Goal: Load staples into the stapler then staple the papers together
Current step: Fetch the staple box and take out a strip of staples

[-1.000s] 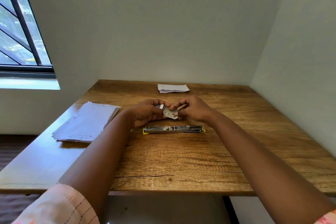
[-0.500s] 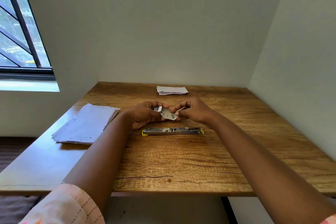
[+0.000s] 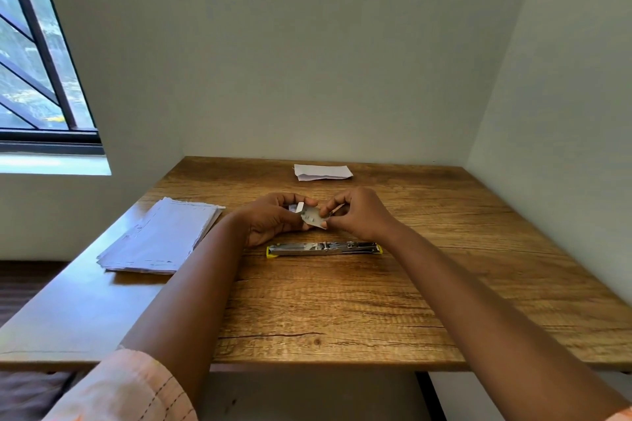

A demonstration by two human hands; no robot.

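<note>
Left hand point(image 3: 273, 217) and right hand point(image 3: 359, 214) pinch staple box point(image 3: 313, 215) above stapler point(image 3: 323, 248).

daylight is coming in from the window point(image 3: 41, 55) at the upper left, washing its sill out to white. the wooden table point(image 3: 342, 301) is catching a pale sheen along its left edge. the walls are sitting in soft, even shade. the wide lens is bending straight lines near the edges; fine detail is smearing slightly.
</note>
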